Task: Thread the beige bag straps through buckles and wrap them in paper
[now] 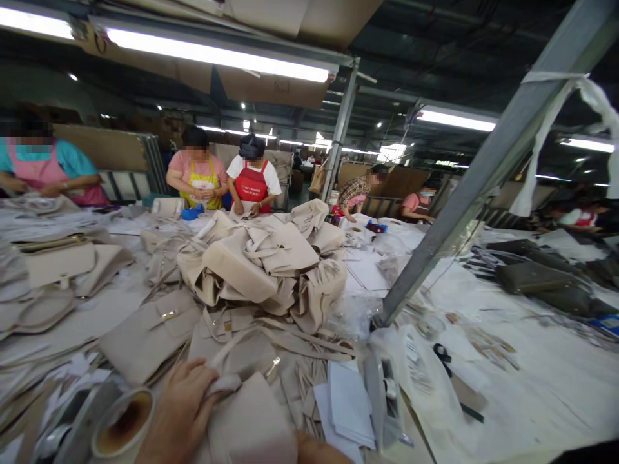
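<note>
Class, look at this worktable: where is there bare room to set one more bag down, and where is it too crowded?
Free: the white sheet at right, between the slanted metal post and the dark bags.

Crowded: the middle, under the heap of beige bags; the near edge, where the left hand rests on a beige bag beside a tape roll and white cards.

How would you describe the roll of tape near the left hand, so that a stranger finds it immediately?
Start at the big heap of beige handbags in the middle of the table and come down to the near edge, where the left hand presses on a beige bag. Just left of that hand lies the tape roll: the only round thing there, pale rim, brown hollow core.
</note>
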Motion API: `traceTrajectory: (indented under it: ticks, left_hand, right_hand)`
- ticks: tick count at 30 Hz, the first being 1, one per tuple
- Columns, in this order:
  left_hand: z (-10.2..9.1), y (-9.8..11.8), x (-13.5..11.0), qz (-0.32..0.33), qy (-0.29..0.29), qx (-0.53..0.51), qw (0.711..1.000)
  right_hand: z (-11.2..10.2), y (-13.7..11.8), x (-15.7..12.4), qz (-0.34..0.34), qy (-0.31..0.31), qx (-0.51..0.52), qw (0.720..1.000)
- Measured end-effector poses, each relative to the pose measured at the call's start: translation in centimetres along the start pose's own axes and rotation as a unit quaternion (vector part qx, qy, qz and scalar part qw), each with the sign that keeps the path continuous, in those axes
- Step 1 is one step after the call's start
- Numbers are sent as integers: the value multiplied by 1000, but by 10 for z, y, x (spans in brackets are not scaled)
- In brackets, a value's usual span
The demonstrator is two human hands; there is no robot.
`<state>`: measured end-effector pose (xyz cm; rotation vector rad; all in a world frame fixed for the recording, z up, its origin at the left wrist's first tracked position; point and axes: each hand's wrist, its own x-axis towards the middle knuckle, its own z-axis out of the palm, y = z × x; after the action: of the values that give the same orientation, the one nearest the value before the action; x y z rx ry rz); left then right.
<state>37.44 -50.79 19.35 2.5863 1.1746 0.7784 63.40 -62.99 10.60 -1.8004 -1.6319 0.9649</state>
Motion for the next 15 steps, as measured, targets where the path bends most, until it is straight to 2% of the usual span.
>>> traceTrajectory:
  ticks: [3, 6, 8, 11, 15]
  left_hand:
    - [-8, 10, -7, 19, 9, 103, 994]
    - [-8, 22, -13, -16, -47, 100, 994]
    - [-7, 31, -14, -64, -99, 56, 991]
    - [-10, 39, -10, -165, -171, -16, 971]
    - [-19, 39, -3, -245, -190, -87, 947]
  right_hand:
    - [-36, 39, 12, 74, 45, -75, 993]
    - [-51, 71, 33, 124, 70, -133, 981]
    - [-44, 84, 49, 146, 60, -162, 974]
    - [-20, 91, 70, 185, 37, -204, 961]
    - [5, 91, 88, 229, 9, -259, 938]
